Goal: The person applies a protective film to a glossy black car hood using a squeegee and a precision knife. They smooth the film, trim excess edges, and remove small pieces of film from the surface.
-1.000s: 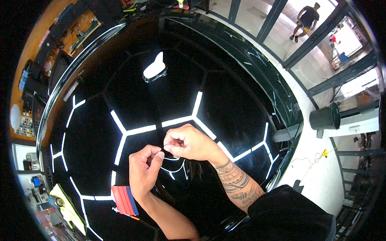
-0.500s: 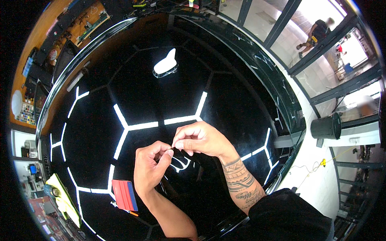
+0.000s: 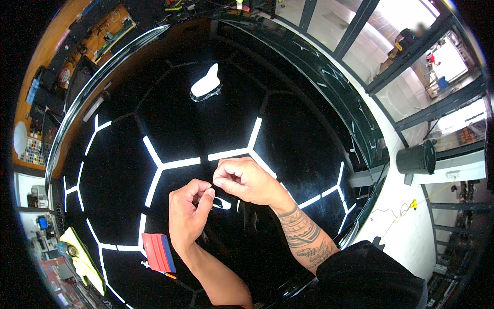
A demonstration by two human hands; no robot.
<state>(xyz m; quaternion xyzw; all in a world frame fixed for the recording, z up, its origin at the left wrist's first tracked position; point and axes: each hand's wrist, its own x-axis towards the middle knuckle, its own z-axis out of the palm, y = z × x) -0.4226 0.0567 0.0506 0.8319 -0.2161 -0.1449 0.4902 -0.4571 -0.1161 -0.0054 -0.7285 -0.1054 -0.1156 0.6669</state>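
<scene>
Above a glossy black car roof (image 3: 190,123), my two hands meet fingertip to fingertip. Thumb and forefinger of my left hand (image 3: 186,216) are pinched together. My right hand (image 3: 248,181), just beyond and to the right, pinches in the same way with its other fingers curled. Whatever lies between the fingertips is too small and dark to make out. A small white shape (image 3: 222,204) shows on the roof beside my left thumb, partly hidden. Left of my left wrist lies a red squeegee (image 3: 157,252) with a blue edge, and an orange-tipped tool (image 3: 169,275) pokes out under it.
A white fin-shaped antenna (image 3: 206,85) rises from the roof ahead. A yellow-green cloth (image 3: 85,257) with a dark tool on it lies at far left. On the right stand a black bucket (image 3: 416,158) and a yellow cord (image 3: 413,204). A person (image 3: 406,41) is beyond the glass.
Both hands have moved slightly left, still pinched close together. My right fingers have curled in more. The person beyond the glass has shifted.
</scene>
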